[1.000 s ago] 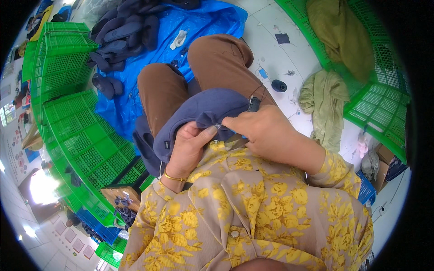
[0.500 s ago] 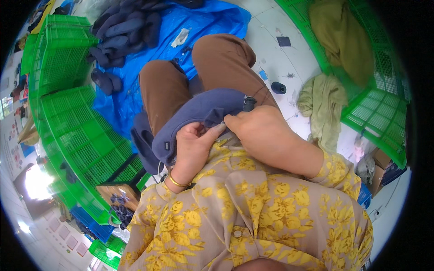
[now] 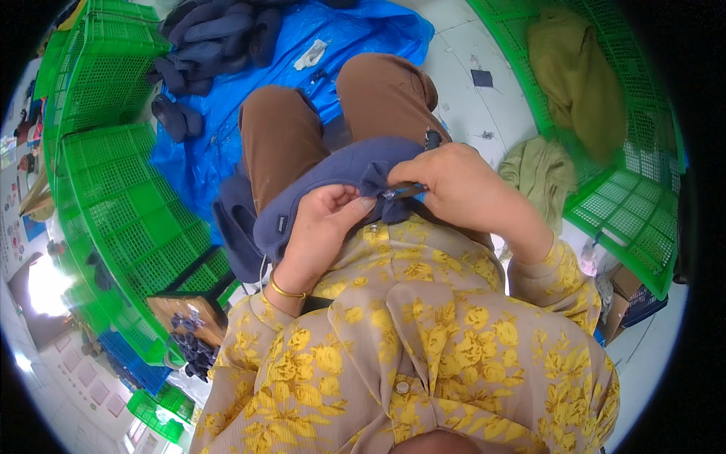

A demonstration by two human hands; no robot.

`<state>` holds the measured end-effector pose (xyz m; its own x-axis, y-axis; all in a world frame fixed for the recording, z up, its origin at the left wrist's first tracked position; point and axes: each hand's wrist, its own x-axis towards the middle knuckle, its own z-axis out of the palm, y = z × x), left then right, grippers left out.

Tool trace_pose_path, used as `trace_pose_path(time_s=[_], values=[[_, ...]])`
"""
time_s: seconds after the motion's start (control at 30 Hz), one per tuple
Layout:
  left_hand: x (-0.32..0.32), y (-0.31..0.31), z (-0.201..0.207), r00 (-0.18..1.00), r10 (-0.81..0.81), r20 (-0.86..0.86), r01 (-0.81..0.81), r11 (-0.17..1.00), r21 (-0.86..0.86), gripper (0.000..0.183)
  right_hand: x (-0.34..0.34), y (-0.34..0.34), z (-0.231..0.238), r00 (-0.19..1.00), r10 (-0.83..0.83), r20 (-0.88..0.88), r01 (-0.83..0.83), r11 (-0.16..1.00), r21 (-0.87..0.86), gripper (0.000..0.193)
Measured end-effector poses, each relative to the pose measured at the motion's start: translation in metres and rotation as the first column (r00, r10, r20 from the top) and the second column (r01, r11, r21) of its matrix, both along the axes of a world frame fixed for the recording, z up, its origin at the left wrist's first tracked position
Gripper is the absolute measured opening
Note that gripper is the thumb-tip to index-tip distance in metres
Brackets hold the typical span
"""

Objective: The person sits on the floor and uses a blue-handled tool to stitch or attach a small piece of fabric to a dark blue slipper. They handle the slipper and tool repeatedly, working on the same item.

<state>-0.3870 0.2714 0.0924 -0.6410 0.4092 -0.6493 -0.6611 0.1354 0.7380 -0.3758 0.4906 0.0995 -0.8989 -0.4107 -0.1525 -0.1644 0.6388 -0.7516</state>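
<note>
Here, hands (image 3: 321, 227) on curved navy cushion (image 3: 321, 172), dark-handled tool (image 3: 432, 138) in right.

A neck pillow (image 3: 314, 180) lies across the thighs (image 3: 280, 140). Ahead and left, cushions (image 3: 219, 32) sit heaped on a tarpaulin (image 3: 193, 174). Plastic crates (image 3: 140, 204) stand at left; at right, another crate (image 3: 635, 216) holds a cloth (image 3: 571, 83).

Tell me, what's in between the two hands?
In the head view, bunched cloth of the navy padded piece lies between the left hand and right hand, along with part of a tool.
</note>
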Motion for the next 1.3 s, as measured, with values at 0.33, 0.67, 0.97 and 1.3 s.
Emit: trace_pose_path(time_s=[0.33, 0.67, 0.97, 1.3], values=[[-0.008, 0.002, -0.006, 0.991, 0.023, 0.131, -0.04, 0.99, 0.136, 0.011, -0.025, 0.017, -0.012, 0.956, 0.115, 0.27, -0.03, 0.953, -0.302, 0.033], [-0.005, 0.0, -0.023, 0.974, 0.068, 0.217, -0.123, 0.96, 0.252, 0.014, -0.025, 0.011, -0.014, 0.967, 0.114, 0.227, -0.062, 0.972, -0.227, 0.023], [-0.003, -0.005, -0.025, 0.963, 0.102, 0.249, -0.169, 0.95, 0.261, 0.012, -0.012, -0.018, -0.001, 0.993, -0.097, 0.069, 0.092, 0.993, 0.073, 0.025], [0.001, -0.008, -0.025, 0.954, 0.148, 0.259, -0.225, 0.928, 0.298, 0.016, -0.006, -0.03, 0.015, 0.99, -0.138, -0.041, 0.141, 0.988, 0.067, 0.05]])
